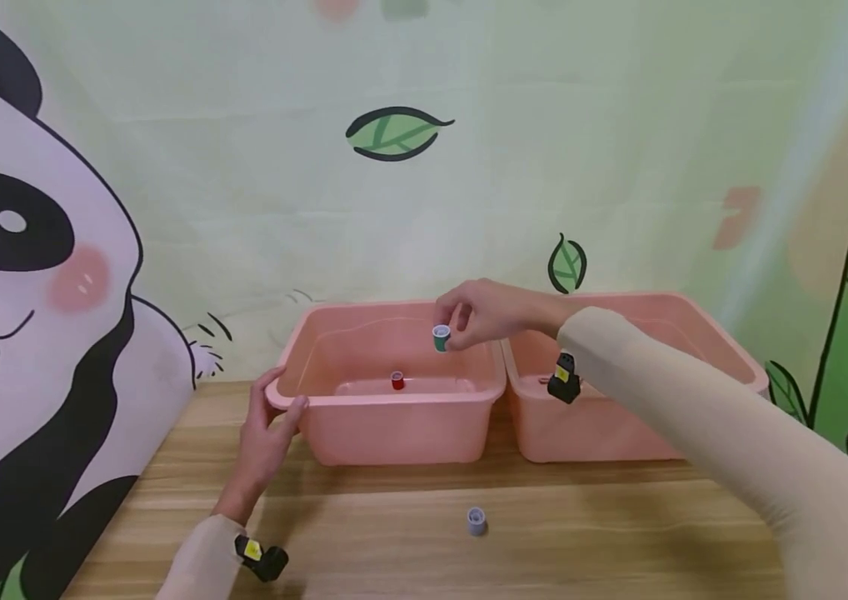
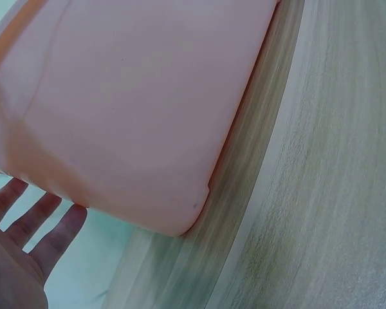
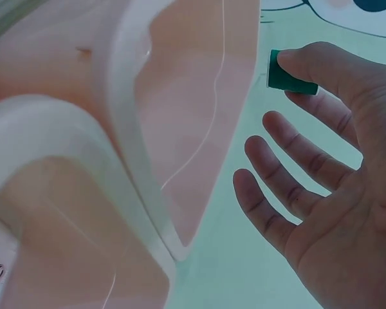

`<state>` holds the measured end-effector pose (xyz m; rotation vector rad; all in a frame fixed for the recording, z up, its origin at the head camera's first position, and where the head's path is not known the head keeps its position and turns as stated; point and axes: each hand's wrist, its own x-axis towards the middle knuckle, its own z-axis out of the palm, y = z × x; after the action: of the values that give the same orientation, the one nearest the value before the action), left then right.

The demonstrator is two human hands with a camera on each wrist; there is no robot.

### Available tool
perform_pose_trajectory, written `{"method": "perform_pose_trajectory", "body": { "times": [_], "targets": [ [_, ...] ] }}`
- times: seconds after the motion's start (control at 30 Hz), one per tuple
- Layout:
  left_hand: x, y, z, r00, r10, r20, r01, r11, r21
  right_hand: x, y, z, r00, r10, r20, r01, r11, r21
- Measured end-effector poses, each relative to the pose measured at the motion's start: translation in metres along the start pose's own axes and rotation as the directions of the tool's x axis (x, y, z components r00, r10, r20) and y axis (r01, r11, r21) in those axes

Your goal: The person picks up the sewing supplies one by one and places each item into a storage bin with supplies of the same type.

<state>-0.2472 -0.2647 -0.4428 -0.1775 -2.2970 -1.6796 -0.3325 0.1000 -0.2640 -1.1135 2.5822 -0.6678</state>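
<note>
Plainly, a green cap (image 1: 441, 339) pinched above the left tub (image 1: 397, 437)

Between the thumb and index finger of my right hand (image 1: 487, 310) I grasp the green cap, its pale rim showing on top; the other three fingers stretch away and take no part. The cap is in the air over the left tub's opening, towards that tub's right end. My left hand (image 1: 262, 439) grips the left tub at its near left corner, thumb on the near rim, fingers round the outer side.

Inside the left tub, a red cap (image 1: 397, 381) sits on the bottom. A grey cap (image 1: 476, 522) is on the table (image 1: 379, 537) in front of the left tub, apart from it. The right tub (image 1: 581, 442) is just beside the left tub and holds a small reddish thing (image 1: 546, 381), too little of it showing to name.

As I judge it, two fingertips on so small a piece leave little margin: an off-centre squeeze could shoot it out against the left tub's rim, and it might bounce into the right tub. Let go from this height, it could roll and knock the red cap. A careless tug from my left hand could slide or tip the left tub.
</note>
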Motion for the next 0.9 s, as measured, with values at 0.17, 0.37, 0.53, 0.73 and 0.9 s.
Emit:
{"method": "perform_pose_trajectory", "body": {
  "times": [0.17, 0.37, 0.53, 0.73, 0.9],
  "targets": [
    [0.0, 0.0, 0.0, 1.0, -0.002, -0.001, 0.002, 1.0, 0.009, 0.014, 0.002, -0.001, 1.0, 0.026, -0.004, -0.026, 0.999, 0.022],
    [0.0, 0.0, 0.0, 1.0, 0.002, -0.002, -0.002, 1.0, 0.007, 0.029, 0.005, -0.001, 0.999, 0.033, -0.012, -0.032, 0.998, 0.056],
    [0.0, 0.0, 0.0, 1.0, 0.002, -0.003, -0.002, 1.0, 0.003, 0.04, 0.006, -0.001, 0.999, 0.051, -0.018, -0.05, 0.997, 0.058],
    [0.0, -0.001, 0.0, 1.0, -0.007, -0.002, 0.007, 1.0, 0.012, 0.051, 0.006, -0.001, 0.998, 0.065, -0.02, -0.064, 0.996, 0.058],
    [0.0, -0.001, -0.001, 1.0, -0.021, 0.002, 0.021, 1.0, 0.017, 0.061, 0.009, 0.002, 0.996, 0.087, -0.017, -0.086, 0.993, 0.079]
  ]
}}
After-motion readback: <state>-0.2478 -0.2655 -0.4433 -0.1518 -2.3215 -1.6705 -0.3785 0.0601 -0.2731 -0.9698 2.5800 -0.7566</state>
